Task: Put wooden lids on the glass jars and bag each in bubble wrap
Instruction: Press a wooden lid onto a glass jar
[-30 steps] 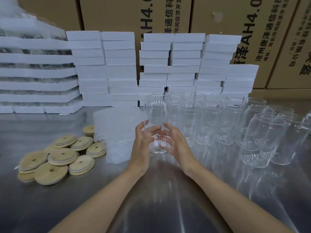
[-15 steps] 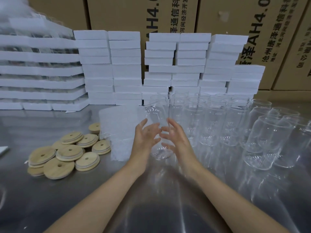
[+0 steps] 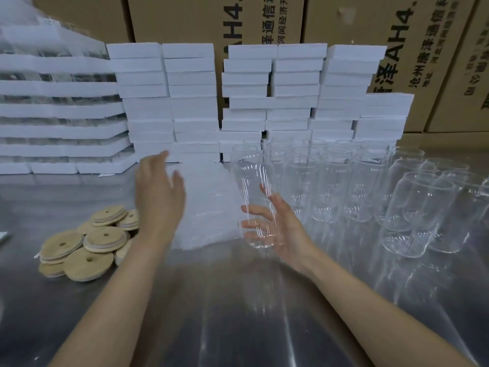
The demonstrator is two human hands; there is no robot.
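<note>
A clear glass jar (image 3: 252,181) stands upright above the steel table, with my right hand (image 3: 280,229) wrapped around its lower part from the right. My left hand (image 3: 158,197) is off the jar, fingers spread, hovering left of it over the near edge of a stack of bubble wrap bags (image 3: 209,205). A pile of round wooden lids (image 3: 90,242), each with a small hole, lies on the table to the left of my left forearm. No lid is on the held jar.
Several empty glass jars (image 3: 352,186) stand in rows right of the held one. White foam blocks (image 3: 190,102) are stacked behind, with trays of glassware (image 3: 53,109) at the left and cardboard cartons (image 3: 344,35) against the back. The steel table (image 3: 238,313) reflects light.
Both hands held the jar earlier. My left hand has let go and swung left toward the lids and bubble wrap, while my right hand keeps the jar.
</note>
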